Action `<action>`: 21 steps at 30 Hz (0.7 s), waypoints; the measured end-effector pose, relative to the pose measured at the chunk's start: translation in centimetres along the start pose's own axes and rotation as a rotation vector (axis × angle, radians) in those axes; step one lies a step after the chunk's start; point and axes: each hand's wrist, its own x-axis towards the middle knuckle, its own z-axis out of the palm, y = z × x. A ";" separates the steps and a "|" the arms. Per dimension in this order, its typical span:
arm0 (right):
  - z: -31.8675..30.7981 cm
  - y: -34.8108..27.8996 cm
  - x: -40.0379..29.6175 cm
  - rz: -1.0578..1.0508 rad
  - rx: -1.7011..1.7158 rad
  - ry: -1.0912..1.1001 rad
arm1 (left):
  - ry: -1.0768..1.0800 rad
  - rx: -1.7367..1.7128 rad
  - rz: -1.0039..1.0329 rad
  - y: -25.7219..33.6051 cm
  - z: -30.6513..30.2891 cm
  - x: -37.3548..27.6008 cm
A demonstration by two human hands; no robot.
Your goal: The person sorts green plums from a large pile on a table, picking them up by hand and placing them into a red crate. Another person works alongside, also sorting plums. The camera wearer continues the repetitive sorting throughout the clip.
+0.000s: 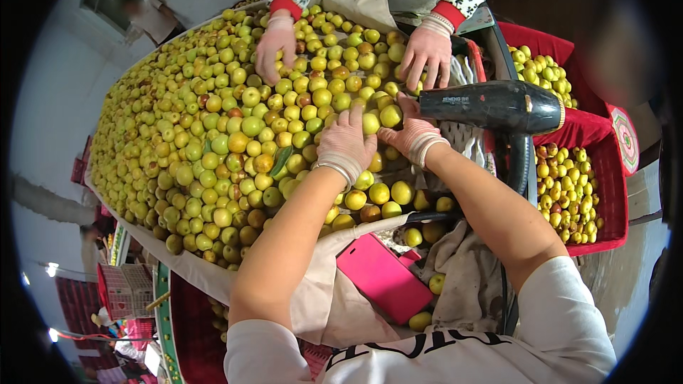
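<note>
A deep heap of yellow-green jujubes [235, 128], some with brown patches, spreads over a cloth-lined sorting table. My left hand [347, 144], in a thin pale glove, lies palm down on the fruit with its thumb apart. Close by on its right, my right hand [413, 136] wears a similar glove; its thumb and fingers are spread beside a yellow jujube [391, 116]. A few fruits sit between both hands, and neither hand has plainly closed on one. A black hair dryer [480, 106] points left, just beyond my right hand.
Across the table, a co-worker's two gloved hands [276, 50] [428, 53] touch the fruit. Red-lined crates [613, 213] of jujubes stand at the right. A pink phone case [381, 277] lies on the pale cloth [320, 298] before me. Another person [152, 18] is at far left.
</note>
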 end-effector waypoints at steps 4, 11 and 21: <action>0.3 -0.1 0.1 -0.023 -0.037 0.065 | -0.070 -0.109 0.041 -1.1 -0.2 -0.3; 1.3 1.2 0.8 -0.121 0.031 0.179 | 0.159 -0.531 0.370 -2.8 0.3 1.2; 0.6 -0.3 0.0 -0.097 -0.087 0.166 | 0.068 -0.043 0.197 -3.2 2.4 8.1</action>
